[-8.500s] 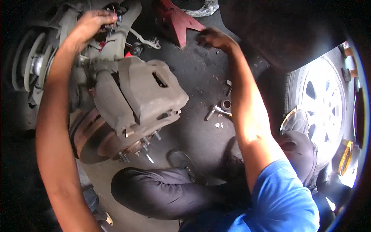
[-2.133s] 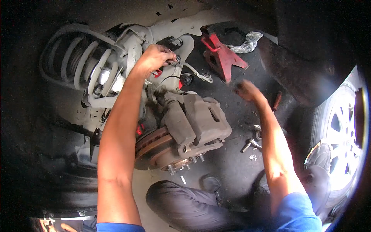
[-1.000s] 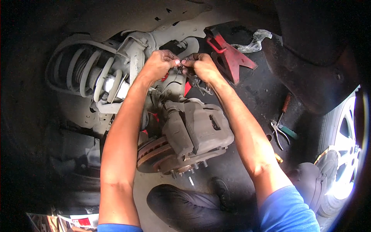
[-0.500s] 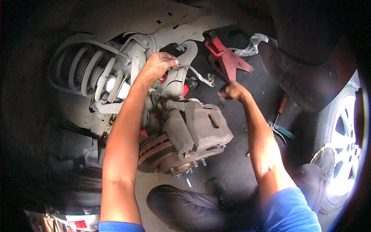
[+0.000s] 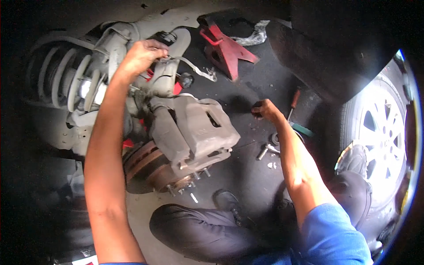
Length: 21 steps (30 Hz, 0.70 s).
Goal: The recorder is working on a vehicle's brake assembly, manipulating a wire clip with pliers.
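At the upper left, my left hand (image 5: 145, 56) is closed in a pinch at the inner end of a thin, curved grey hose (image 5: 190, 64) with a small bracket at its far tip. What exactly lies between the fingertips is too small to see. Below that hand, a grey brake caliper (image 5: 201, 126) sits over a rusty brake disc (image 5: 148, 163) with bare wheel studs. My right hand (image 5: 266, 110) is held over the dark floor, right of the caliper and apart from it. Its fingers are curled together, and whatever they hold is hidden.
A coil spring strut (image 5: 73, 81) stands at the left. Beyond the caliper is a red jack stand (image 5: 229, 53). A tool with an orange-brown handle (image 5: 295, 98) and a loose metal part (image 5: 263, 152) lie near my right forearm. A wheel (image 5: 380, 137) is at the far right.
The view has swung right, so the car parts appear further left. My right hand has drawn back from beside the jack stand toward me. The left hand keeps its pinch at the hose.
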Motion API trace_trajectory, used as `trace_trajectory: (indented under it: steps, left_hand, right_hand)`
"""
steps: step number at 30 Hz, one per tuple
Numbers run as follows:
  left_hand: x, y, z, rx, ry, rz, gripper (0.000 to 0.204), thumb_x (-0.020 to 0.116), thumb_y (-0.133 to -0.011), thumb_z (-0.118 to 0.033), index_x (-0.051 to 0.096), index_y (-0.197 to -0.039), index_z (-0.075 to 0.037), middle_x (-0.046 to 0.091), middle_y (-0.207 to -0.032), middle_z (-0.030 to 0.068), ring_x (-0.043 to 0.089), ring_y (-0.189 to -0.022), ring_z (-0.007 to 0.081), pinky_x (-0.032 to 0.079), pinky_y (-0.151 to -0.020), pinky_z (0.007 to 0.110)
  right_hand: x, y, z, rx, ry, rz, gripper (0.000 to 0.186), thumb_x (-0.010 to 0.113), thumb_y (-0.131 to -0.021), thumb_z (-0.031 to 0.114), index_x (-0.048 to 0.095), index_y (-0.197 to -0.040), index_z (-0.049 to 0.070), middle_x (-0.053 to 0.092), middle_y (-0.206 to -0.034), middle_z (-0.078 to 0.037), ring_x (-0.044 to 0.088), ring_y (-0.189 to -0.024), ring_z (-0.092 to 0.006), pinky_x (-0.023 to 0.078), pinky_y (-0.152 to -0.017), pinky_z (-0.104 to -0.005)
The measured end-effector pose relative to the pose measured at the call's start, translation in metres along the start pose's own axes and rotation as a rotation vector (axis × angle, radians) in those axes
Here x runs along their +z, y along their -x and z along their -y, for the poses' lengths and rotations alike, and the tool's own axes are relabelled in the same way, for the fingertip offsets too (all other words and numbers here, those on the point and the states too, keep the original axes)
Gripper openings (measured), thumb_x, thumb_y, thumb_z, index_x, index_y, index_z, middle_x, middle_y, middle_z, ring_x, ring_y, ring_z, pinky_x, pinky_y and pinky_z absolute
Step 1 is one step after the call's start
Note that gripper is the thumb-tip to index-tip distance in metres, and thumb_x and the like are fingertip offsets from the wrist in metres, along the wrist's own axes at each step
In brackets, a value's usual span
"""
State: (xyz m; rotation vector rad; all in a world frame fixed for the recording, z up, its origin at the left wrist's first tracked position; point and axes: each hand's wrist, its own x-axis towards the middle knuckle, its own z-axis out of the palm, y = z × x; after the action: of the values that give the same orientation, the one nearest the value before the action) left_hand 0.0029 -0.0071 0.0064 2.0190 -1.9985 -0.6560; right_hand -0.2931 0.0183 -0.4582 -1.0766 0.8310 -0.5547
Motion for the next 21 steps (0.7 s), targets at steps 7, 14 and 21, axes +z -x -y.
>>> trace_trajectory:
  steps: [7, 14, 21]
  left_hand:
    - [0.000, -0.003, 0.004, -0.037, 0.044, 0.005, 0.029, 0.068, -0.093, -0.018, 0.069, -0.114, 0.002, 0.073, -0.103, 0.0082, 0.068, -0.097, 0.0146, 0.051, -0.091, 0.027]
    - [0.000, 0.001, 0.000, -0.002, -0.039, 0.020, 0.029, 0.066, -0.094, -0.018, 0.069, -0.116, 0.001, 0.072, -0.105, 0.0065, 0.065, -0.100, 0.0133, 0.048, -0.092, 0.026]
    - [0.000, 0.001, 0.001, 0.006, -0.020, 0.038, 0.029, 0.068, -0.094, -0.019, 0.069, -0.115, 0.001, 0.072, -0.103, 0.0062, 0.065, -0.099, 0.0134, 0.048, -0.091, 0.026]
  right_hand:
    - [-0.005, 0.037, 0.016, 0.024, 0.825, -0.170, 0.016, 0.076, -0.076, 0.013, 0.071, -0.084, -0.001, 0.073, -0.086, -0.020, 0.072, -0.086, -0.0361, 0.057, -0.077, -0.0448]
    - [0.012, 0.049, 0.010, -0.098, 1.138, -0.162, 0.033, 0.076, -0.080, 0.014, 0.065, -0.108, 0.000, 0.070, -0.095, -0.024, 0.068, -0.097, -0.0423, 0.055, -0.080, -0.0507]
    - [0.002, 0.042, 0.023, -0.040, 1.173, -0.092, 0.021, 0.066, -0.087, 0.015, 0.071, -0.100, 0.000, 0.071, -0.098, -0.025, 0.070, -0.099, -0.0397, 0.058, -0.082, -0.0483]
